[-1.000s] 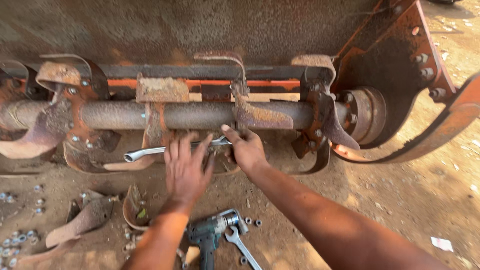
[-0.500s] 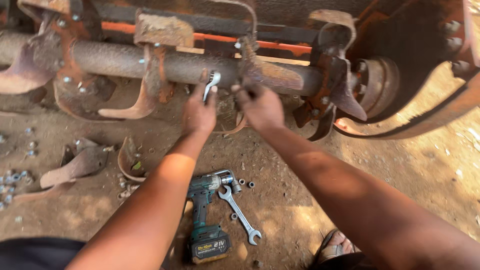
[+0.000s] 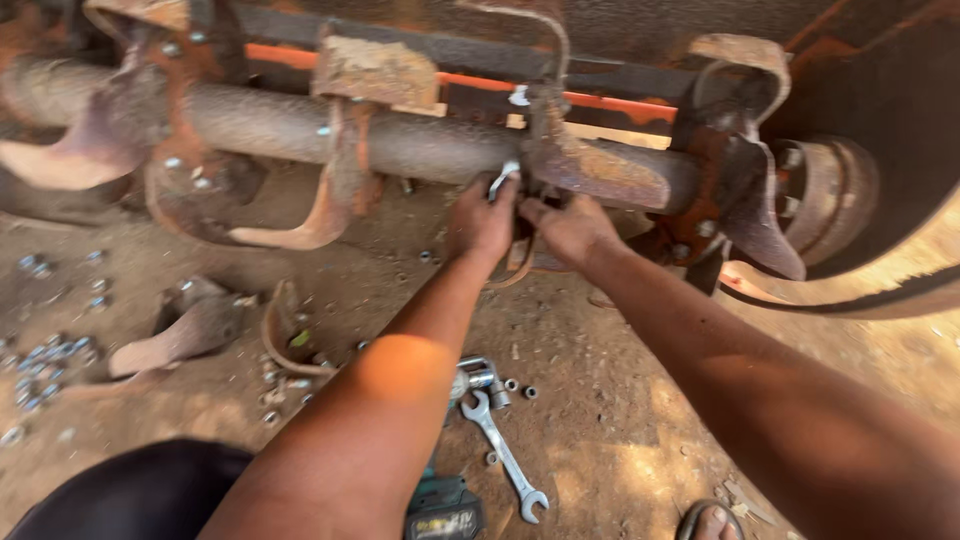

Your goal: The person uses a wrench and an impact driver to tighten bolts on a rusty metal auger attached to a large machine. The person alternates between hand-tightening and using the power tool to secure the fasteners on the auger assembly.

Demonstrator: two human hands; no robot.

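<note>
Both hands meet at the rusty shaft (image 3: 420, 140), which runs left-right: left hand (image 3: 482, 220) clamped on a small wrench (image 3: 503, 178). Right hand (image 3: 567, 228) touches the blade flange (image 3: 560, 150) just right, grip unclear.

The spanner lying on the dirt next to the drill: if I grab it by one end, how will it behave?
The spanner is a slim, shiny metal bar, so it should stay stiff and probably feel heavy for its size. It lies flat on loose soil, so it is unlikely to roll. Dust may make it a bit slippery. Loose nuts beside its head may scatter if you drag it.
</note>
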